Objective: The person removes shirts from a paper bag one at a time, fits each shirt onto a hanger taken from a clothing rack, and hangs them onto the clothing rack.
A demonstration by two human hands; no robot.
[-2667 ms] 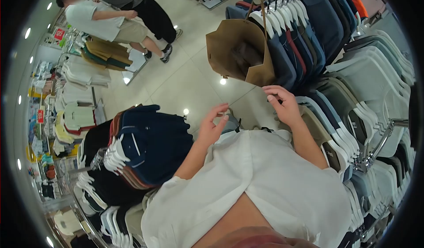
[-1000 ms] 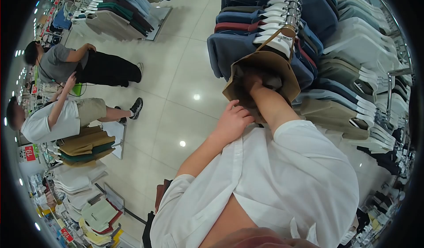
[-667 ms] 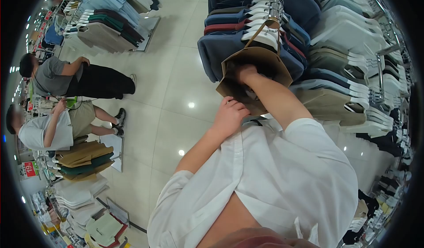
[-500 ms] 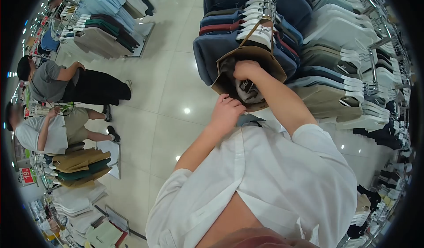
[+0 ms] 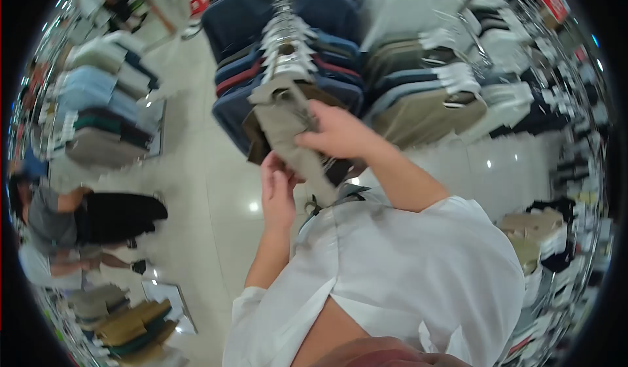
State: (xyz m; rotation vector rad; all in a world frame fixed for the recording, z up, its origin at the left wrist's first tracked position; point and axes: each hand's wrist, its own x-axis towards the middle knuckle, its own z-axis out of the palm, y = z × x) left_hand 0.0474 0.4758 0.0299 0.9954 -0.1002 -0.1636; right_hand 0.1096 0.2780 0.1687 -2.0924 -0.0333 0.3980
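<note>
A beige-grey folded piece of clothing [image 5: 282, 122], blurred by motion, is held up by my right hand [image 5: 337, 131], thumb on its face. A dark patch, perhaps a tag, shows near its lower end. Behind it is a brown paper bag [image 5: 256, 143], mostly covered by the cloth. My left hand [image 5: 279, 187] is at the near side of the bag, just below the cloth, its curled fingers closed at the bag's rim. The exact contact of those fingers is partly hidden.
Straight ahead a rack holds navy shirts [image 5: 232, 20] on white hangers. More hanging clothes [image 5: 418, 115] line the right. Two people stand at the left, one in a grey top [image 5: 52, 216], near other racks. Pale glossy floor tiles [image 5: 229, 256] lie between.
My right hand has come up out of the paper bag with the beige-grey clothing. My left hand stays by the bag. The view has turned, shifting the racks and people.
</note>
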